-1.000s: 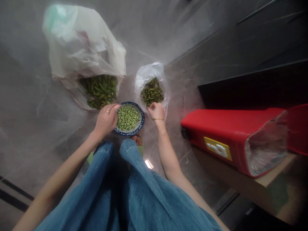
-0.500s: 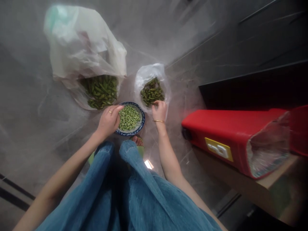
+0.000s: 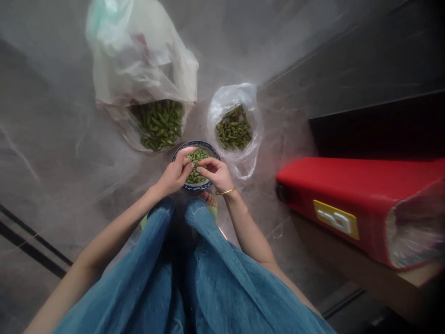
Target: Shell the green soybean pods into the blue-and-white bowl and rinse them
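A blue-rimmed bowl [image 3: 209, 148] of shelled green beans stands on the grey floor in front of my knees. My left hand [image 3: 175, 173] and my right hand [image 3: 217, 173] meet right over the bowl, fingertips pinched together on something small that I cannot make out. Behind the bowl on the left, a large white plastic bag [image 3: 139, 65] lies open with green pods [image 3: 159, 123] in it. A small clear bag [image 3: 233, 98] behind on the right holds darker pods [image 3: 234, 130].
A red bin [image 3: 351, 199] with a clear liner lies on its side on a wooden ledge at the right. A dark cabinet face rises behind it. My legs in blue jeans [image 3: 194, 278] fill the lower middle. Dark floor strips run at the lower left.
My right hand has left the small clear bag and come back over the bowl to meet the left hand. The view has shifted, so everything sits a little further right.
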Demonstrator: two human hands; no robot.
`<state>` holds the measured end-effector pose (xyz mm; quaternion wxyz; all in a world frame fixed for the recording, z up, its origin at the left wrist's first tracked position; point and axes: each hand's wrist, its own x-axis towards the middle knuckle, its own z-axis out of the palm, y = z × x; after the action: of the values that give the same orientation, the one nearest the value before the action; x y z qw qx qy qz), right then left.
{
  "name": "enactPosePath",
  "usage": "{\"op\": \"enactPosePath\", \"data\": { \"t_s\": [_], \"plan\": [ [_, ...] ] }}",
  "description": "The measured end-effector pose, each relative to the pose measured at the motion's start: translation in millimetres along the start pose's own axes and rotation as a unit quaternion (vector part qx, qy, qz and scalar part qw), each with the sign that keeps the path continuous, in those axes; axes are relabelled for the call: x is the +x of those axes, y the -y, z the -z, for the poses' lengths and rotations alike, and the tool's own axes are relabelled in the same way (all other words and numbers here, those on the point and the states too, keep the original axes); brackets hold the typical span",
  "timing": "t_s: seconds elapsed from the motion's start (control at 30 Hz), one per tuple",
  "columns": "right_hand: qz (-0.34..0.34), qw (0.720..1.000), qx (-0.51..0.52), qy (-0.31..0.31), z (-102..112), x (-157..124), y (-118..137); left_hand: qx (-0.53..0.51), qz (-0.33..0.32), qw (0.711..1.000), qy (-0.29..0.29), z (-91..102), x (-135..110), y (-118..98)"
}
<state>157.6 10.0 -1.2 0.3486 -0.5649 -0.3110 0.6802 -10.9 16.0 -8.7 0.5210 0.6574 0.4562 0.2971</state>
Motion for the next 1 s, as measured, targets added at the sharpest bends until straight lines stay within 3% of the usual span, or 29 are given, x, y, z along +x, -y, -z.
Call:
{"op": "enactPosePath", "data": {
  "t_s": [0.17,0.27,0.33,0.43,0.57,0.73,0.87,1.0],
  "plan": [
    [-0.041,0.997,0.066,0.015,-2.9,-3.8,-4.0,0.057,-0.027,0.998,0.021,1.6,-7.7,-5.9],
    [-0.095,0.986,0.135,0.039,-10.0,-8.4,-12.3,0.153,-0.049,0.987,0.011,5.0,-7.8,-13.1],
    [-0.132,0.974,0.170,0.066,-17.6,-12.3,-20.4,0.234,-0.073,0.968,0.048,7.7,-5.5,-15.8],
    [-0.153,0.960,0.232,0.033,-26.0,-18.2,-30.1,0.309,-0.122,0.935,0.120,7.5,-0.9,-15.2],
    [-0.171,0.951,0.257,0.000,-21.0,-23.0,-33.6,0.307,-0.193,0.927,0.099,-7.0,2.5,-11.0],
    [-0.188,0.949,0.247,-0.046,-8.0,-21.3,-34.6,0.287,-0.087,0.952,0.059,-32.1,2.2,-5.8],
    [-0.227,0.942,0.242,-0.044,-5.3,-17.9,-35.6,0.249,-0.065,0.965,0.051,-40.0,-0.3,0.8],
    [-0.176,0.961,0.212,-0.029,-10.9,-17.0,-40.7,0.206,-0.043,0.977,0.021,-42.6,-2.3,-0.8]
  ]
}}
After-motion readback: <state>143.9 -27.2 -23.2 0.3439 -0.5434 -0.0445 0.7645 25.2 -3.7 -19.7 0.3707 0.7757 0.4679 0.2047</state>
